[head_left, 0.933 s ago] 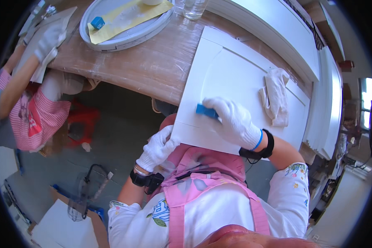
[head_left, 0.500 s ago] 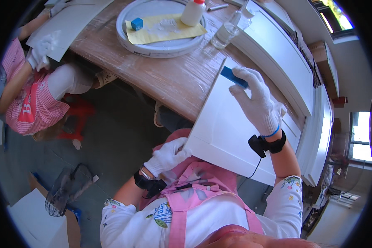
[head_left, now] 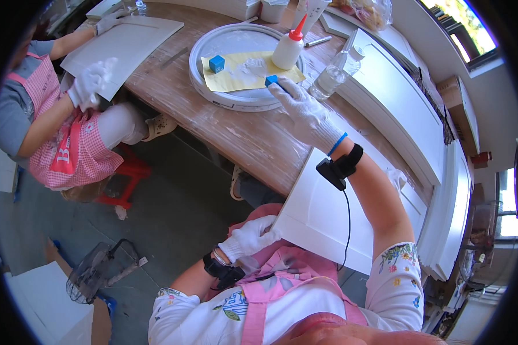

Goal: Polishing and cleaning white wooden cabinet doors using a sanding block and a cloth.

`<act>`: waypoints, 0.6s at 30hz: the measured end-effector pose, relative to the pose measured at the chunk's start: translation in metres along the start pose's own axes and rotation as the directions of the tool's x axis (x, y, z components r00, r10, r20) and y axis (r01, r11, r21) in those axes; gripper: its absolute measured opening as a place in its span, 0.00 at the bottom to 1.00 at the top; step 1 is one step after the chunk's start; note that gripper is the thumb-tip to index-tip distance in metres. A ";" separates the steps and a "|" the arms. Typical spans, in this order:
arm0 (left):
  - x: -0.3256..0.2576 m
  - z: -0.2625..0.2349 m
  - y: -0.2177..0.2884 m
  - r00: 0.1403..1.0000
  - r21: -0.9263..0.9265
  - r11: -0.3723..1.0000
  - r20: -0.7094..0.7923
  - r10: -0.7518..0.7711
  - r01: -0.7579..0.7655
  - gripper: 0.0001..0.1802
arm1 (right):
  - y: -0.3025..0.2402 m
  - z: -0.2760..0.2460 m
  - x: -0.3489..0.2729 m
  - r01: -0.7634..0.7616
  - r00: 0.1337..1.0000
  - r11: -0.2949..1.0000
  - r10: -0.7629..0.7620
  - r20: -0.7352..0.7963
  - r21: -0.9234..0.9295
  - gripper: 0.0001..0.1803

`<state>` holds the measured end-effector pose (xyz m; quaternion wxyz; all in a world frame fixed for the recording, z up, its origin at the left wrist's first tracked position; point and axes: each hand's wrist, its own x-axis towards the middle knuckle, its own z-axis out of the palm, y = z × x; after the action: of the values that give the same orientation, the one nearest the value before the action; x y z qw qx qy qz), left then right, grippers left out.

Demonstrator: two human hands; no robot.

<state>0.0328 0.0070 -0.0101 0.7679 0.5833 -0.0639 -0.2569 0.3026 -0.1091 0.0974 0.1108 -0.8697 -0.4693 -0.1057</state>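
Right hand (head_left: 300, 109), upper centre, grasps a blue block (head_left: 271, 81); left hand (head_left: 248, 238), lower centre, grips a white panel (head_left: 328, 215). Work seems underway; how much remains is unclear.

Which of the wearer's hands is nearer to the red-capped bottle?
Right. The right hand is just short of the bottle; the left hand is farther back, at the white panel.

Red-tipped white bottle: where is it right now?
In the head view, the bottle stands just right of upper centre, on the round tray by the right end of the yellow sheet, beyond the right hand.
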 end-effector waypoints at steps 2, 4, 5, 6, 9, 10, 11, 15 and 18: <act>0.000 0.000 0.001 1.000 -0.022 1.000 0.004 0.001 -0.001 0.26 | 0.001 0.006 0.000 0.011 1.000 1.000 -0.011 0.020 -0.001 0.31; -0.001 0.000 0.001 1.000 -0.001 1.000 0.005 0.005 -0.005 0.26 | 0.001 0.010 0.000 0.025 0.999 1.000 -0.025 0.031 -0.004 0.31; -0.001 0.000 0.000 1.000 0.003 1.000 0.006 0.004 -0.004 0.26 | 0.000 0.010 0.001 0.042 0.998 0.999 -0.042 0.044 -0.007 0.32; -0.001 0.000 0.000 1.000 0.022 1.000 -0.008 0.001 0.000 0.26 | 0.000 0.008 0.001 0.040 0.998 0.999 -0.039 0.041 -0.008 0.32; -0.001 0.000 0.006 0.999 0.078 0.997 -0.031 -0.012 0.015 0.26 | -0.005 -0.002 -0.002 -0.001 1.000 0.993 0.005 0.030 -0.114 0.31; -0.001 0.000 0.008 0.999 0.113 0.993 -0.044 -0.019 0.024 0.26 | -0.007 -0.007 -0.004 -0.028 0.999 0.994 0.031 0.035 -0.101 0.31; -0.002 0.001 0.009 0.999 0.116 0.993 -0.044 -0.021 0.026 0.26 | -0.010 -0.012 -0.006 -0.050 0.998 0.995 0.053 0.041 -0.085 0.31; -0.002 0.005 0.003 0.997 0.084 0.996 -0.079 -0.010 0.017 0.25 | -0.007 -0.047 -0.050 -0.103 0.995 0.991 0.103 -0.004 0.082 0.31; -0.006 0.009 -0.001 0.993 0.032 0.999 -0.115 -0.001 0.004 0.23 | 0.002 -0.072 -0.103 -0.249 0.965 0.967 0.253 -0.067 0.064 0.30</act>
<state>0.0241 0.0015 -0.0073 0.7605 0.6094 -0.0231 -0.2230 0.2438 -0.2126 0.1359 0.1645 -0.9141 -0.3538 -0.1104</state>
